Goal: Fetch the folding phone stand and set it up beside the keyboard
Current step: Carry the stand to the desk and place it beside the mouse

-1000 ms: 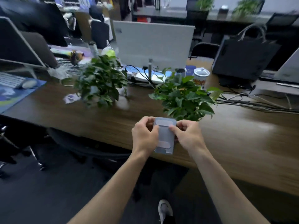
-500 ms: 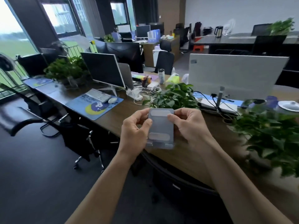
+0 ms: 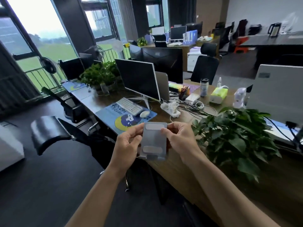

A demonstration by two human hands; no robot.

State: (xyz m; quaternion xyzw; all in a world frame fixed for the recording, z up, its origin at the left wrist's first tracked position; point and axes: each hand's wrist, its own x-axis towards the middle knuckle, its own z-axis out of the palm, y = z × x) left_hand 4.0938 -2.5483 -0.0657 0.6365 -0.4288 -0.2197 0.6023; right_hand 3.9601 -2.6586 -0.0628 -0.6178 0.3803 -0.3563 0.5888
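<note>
The folding phone stand (image 3: 154, 140) is a flat grey plate with two pale pads and a small lip at its lower edge. I hold it upright in front of me, over the desk's near edge. My left hand (image 3: 127, 143) grips its left side and my right hand (image 3: 179, 141) grips its right side, thumbs on the front. The white keyboard (image 3: 129, 106) lies further off on a blue desk mat (image 3: 114, 119), with a white mouse (image 3: 144, 114) at its right end, in front of a monitor (image 3: 137, 78).
A leafy potted plant (image 3: 236, 136) stands just right of my hands on the brown desk (image 3: 180, 166). A power strip (image 3: 171, 108) with tangled cables lies beyond the mat. Black office chairs (image 3: 54, 130) stand left of the desk over dark floor.
My view has swung left along the desk, bringing the keyboard and its mat nearer. Both hands keep hold of the stand, still flat.
</note>
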